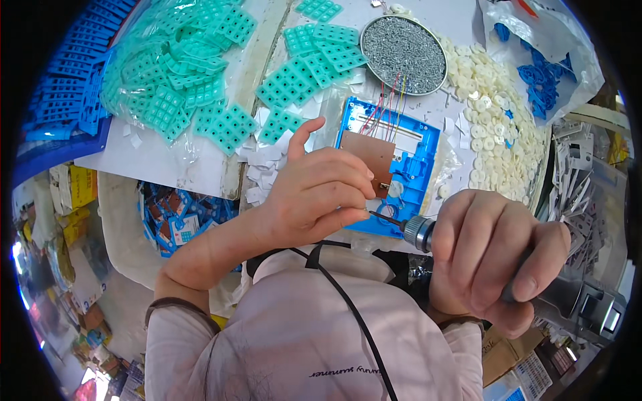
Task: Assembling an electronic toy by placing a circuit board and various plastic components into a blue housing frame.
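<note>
1. Plainly, the risk sits at the driver tip: the right hand (491, 257) is clenched around an electric screwdriver (428, 234) whose thin bit (386, 218) points at the blue plastic housing (398, 175), and the left hand's (321, 190) fingertips (358, 215) are pinched right at that bit. A slip could nick a finger or skid across the plastic.
2. The left hand's grip is closed in a pinch; whether it holds a small screw cannot be told, since the fingers hide the spot.
3. The housing lies flat on the table (167, 160) just ahead of the person, a brown circuit board (366, 155) seated in it. Thin coloured wires (391, 100) run up from the board; a jolt may tug them.
4. A round metal tray of small grey screws (403, 53) stands just beyond the housing.
5. Soft teal rubber keypads (200, 73), gridded with bumps, lie heaped to the left; cream round buttons (491, 113) lie piled to the right.
</note>
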### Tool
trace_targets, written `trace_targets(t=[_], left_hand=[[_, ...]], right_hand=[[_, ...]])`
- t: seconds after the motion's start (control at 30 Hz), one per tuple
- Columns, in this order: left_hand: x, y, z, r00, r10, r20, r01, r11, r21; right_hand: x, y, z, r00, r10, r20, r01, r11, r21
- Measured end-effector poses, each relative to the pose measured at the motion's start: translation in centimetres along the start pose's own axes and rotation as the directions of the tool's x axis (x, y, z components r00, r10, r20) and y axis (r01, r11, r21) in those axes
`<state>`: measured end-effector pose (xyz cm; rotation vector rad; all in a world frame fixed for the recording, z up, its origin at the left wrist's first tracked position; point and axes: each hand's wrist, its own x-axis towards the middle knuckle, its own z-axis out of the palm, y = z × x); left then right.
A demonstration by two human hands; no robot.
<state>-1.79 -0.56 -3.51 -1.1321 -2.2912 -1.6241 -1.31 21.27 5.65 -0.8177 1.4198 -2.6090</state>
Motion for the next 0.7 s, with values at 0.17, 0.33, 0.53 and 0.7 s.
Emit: trace_targets(t=[0.17, 0.33, 0.53, 0.7], left_hand=[[0.1, 0.0, 0.3, 1.0, 0.006, 0.004, -0.006, 1.0, -0.02], [0.4, -0.3, 0.6, 0.999, 0.035, 0.004, -0.034, 0.995, -0.094], [0.1, -0.4, 0.4, 0.999, 0.04, 0.002, -0.039, 0.994, -0.099], [0.6, -1.1, 0.3, 0.994, 0.084, 0.064, -0.079, 0.994, -0.071]], right_hand=[[-0.1, 0.3, 0.2, 0.998, -0.024, -0.053, 0.023, 0.999, -0.022], [-0.2, -0.2, -0.1, 0.998, 0.005, -0.059, -0.004, 1.0, 0.01], [0.0, 0.4, -0.8, 0.997, 0.044, -0.057, -0.037, 0.992, 0.122], [-0.2, 0.0, -0.4, 0.993, 0.065, -0.1, -0.063, 0.998, 0.024]])
